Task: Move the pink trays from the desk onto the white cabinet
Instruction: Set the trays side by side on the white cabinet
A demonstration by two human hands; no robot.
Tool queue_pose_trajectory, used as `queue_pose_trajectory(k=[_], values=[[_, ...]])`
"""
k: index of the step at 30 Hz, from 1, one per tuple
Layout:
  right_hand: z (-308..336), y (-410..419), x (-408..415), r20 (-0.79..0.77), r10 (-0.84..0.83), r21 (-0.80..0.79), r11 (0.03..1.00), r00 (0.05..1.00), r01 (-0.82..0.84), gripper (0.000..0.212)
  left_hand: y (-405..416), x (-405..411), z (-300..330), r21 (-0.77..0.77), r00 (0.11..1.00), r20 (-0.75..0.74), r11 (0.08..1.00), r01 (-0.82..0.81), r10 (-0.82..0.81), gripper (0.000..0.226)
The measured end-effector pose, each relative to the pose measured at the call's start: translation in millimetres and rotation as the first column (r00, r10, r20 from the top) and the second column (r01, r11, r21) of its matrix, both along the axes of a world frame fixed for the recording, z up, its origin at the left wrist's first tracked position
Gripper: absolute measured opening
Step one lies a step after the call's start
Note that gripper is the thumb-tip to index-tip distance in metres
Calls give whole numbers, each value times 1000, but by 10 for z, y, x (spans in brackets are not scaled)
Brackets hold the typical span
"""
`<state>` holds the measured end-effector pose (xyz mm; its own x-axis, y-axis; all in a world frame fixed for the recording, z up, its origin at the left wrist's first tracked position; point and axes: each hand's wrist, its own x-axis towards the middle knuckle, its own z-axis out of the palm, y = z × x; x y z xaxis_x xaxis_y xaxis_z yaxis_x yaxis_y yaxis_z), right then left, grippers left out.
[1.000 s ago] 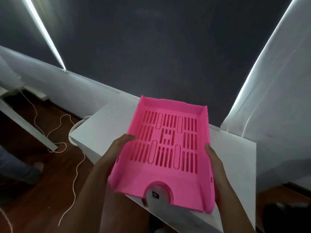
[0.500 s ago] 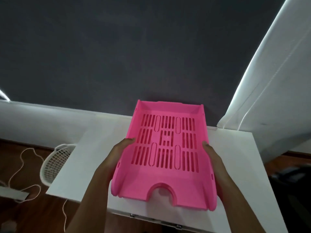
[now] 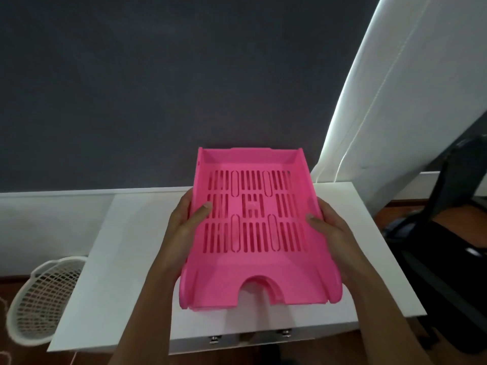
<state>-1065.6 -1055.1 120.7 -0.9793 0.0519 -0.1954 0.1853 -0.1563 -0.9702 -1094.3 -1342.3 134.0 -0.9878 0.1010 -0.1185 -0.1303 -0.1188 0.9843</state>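
We take this for an office or study room: a slotted pink plastic letter tray (image 3: 254, 227) sits over a flat white cabinet top (image 3: 110, 272), a white mesh wastebasket (image 3: 42, 299) stands on dark wood flooring (image 3: 31, 358), and a black chair (image 3: 448, 233) is at the right.

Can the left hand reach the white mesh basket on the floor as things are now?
Probably not at once: the left hand grips the pink tray over the white cabinet, while the white mesh basket sits lower, beside it.
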Motion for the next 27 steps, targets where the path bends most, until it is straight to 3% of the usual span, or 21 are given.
queue_pose_trajectory(k=[6, 13, 18, 20, 23, 27], values=[[54, 479, 211, -16, -49, -3, 999, 999, 49, 31, 406, 104, 128, 33, 997, -46, 998, 55, -54, 42], [24, 1463, 301, 7, -80, -23, 997, 997, 80, 46, 1339, 159, 102, -58, 998, -49, 997, 41, -44, 55], [-11, 2309, 321, 40, -121, -17, 992, 992, 122, 42, 2211, 125, 67, -107, 998, -4, 992, 59, -60, 79], [-53, 2581, 294, 45, -128, -8, 992, 991, 129, 42, 2515, 83, -28, -139, 998, 28, 989, 57, -53, 74], [-220, 2876, 180, 66, -136, -15, 990, 989, 137, 43, 2855, -45, -220, -201, 995, 99, 979, 41, -21, 48], [-561, 3035, 7, 101, -109, -14, 994, 989, 111, 37, 3053, -170, -609, -272, 962, 255, 962, -24, 96, 57]])
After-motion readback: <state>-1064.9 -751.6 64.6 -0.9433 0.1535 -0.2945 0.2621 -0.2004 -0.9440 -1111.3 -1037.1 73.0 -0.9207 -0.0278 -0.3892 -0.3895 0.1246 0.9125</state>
